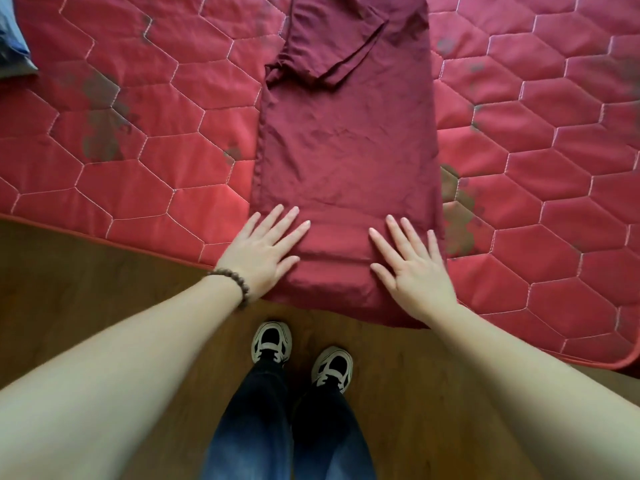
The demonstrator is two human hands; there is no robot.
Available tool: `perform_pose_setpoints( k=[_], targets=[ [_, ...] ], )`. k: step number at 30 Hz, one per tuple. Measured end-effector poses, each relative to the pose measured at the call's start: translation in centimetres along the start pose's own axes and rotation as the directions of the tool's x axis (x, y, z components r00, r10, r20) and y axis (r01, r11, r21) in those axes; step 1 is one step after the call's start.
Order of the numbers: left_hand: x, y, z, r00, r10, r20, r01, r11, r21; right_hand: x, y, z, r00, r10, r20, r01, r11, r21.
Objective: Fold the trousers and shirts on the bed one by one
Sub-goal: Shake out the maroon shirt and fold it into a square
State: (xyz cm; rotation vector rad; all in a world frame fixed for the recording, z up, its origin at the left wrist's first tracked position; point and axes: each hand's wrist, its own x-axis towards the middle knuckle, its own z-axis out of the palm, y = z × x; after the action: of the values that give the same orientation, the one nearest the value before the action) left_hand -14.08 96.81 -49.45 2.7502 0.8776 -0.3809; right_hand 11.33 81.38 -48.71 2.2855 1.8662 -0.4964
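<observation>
A maroon shirt (346, 150) lies lengthwise on the red quilted mattress (138, 150), its sides folded in to a narrow strip and a short sleeve (349, 46) turned across its far part. Its near hem hangs just over the mattress's near edge. The left hand (263, 251), a beaded bracelet (232, 282) on its wrist, rests flat with fingers spread on the near left corner of the shirt; the right hand (412, 265) lies flat the same way on the near right corner. Neither grasps the cloth. At the far left edge sits something blue (12, 32), possibly another garment. Below, sneakers (301, 351) stand on the wooden floor (86, 271).
</observation>
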Motion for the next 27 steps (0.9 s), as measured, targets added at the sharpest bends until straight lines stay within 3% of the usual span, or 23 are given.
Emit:
perform_pose_setpoints(
  k=[5,9,14,18,21,23,25,27],
  targets=[
    [-2.8,-4.6,-1.6,0.989,0.121,-0.089,-0.114,0.991,0.072,-4.5,7.9,-1.2,0.997,-0.051,-0.054,0.053,0.998,0.042],
    [-1.1,-4.3,-2.6,0.983,0.163,-0.089,-0.153,0.982,0.113,-4.2,9.5,-2.3,0.992,-0.097,-0.08,0.096,0.995,-0.018],
    [1.3,-1.6,-2.8,0.974,0.225,0.035,-0.225,0.974,-0.011,-0.9,6.8,-3.2,0.942,-0.334,-0.02,0.334,0.942,0.017],
    [2.0,-0.9,-4.9,0.992,0.122,-0.023,-0.122,0.935,-0.334,1.0,6.4,-5.7,0.967,-0.254,0.018,0.231,0.904,0.358],
    [3.3,-1.7,-7.7,0.985,-0.043,0.165,0.139,0.759,-0.636,3.3,6.8,-9.2,0.978,-0.148,0.147,0.041,0.829,0.558],
    [5.3,-3.2,-10.2,0.955,-0.029,0.296,0.265,0.535,-0.802,5.8,7.4,-11.9,0.944,-0.132,0.301,-0.108,0.739,0.665],
    [8.2,-5.4,-12.7,0.944,-0.042,0.328,0.328,0.232,-0.916,9.3,8.0,-14.3,0.932,-0.08,0.354,-0.27,0.499,0.824],
    [11.9,-7.8,-14.3,0.93,-0.129,0.344,0.346,-0.002,-0.938,13.6,8.8,-15.7,0.914,0.108,0.39,-0.405,0.25,0.879]
  ],
)
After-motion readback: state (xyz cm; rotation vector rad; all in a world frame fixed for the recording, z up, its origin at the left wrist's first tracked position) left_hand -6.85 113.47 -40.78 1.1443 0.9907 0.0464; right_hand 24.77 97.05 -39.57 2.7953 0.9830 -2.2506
